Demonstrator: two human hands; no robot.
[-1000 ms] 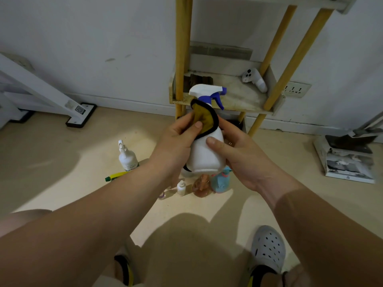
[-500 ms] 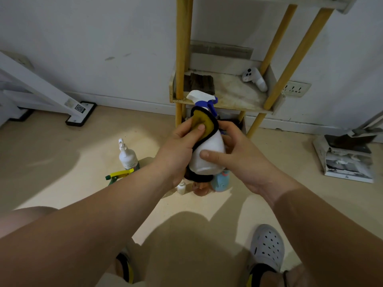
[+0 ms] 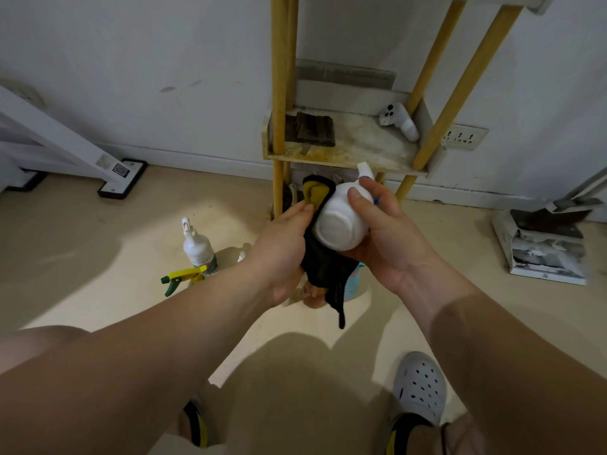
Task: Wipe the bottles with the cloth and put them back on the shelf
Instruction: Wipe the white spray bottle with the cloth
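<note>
Holding: the right hand [image 3: 384,247] grips the white spray bottle [image 3: 340,224] in the air, low in front of the shelf [image 3: 345,156], thumb over its shoulder and fingers curled underneath
Bottle tilt: tipped so that its round base faces the camera, spray head pointing away toward the shelf (only the white cap and a sliver of blue show past the thumb)
Left hand [image 3: 282,254]: clasps the cloth [image 3: 323,274] and presses it against the bottle's left side, thumb on top
Cloth look: black with a yellow face, bunched up beside the bottle, a dark tail hanging below both hands
Shelf board: worn wood on yellow poles against the wall, carrying a white controller [image 3: 399,121] at the back right and a dark folded piece [image 3: 310,129] at the left
Floor: a white nozzle bottle [image 3: 197,246] stands left of the hands, a yellow-and-green trigger sprayer [image 3: 182,279] just beside it; a light blue bottle [image 3: 356,285] is partly hidden behind the cloth
Lower right: a grey perforated clog [image 3: 420,385]
</note>
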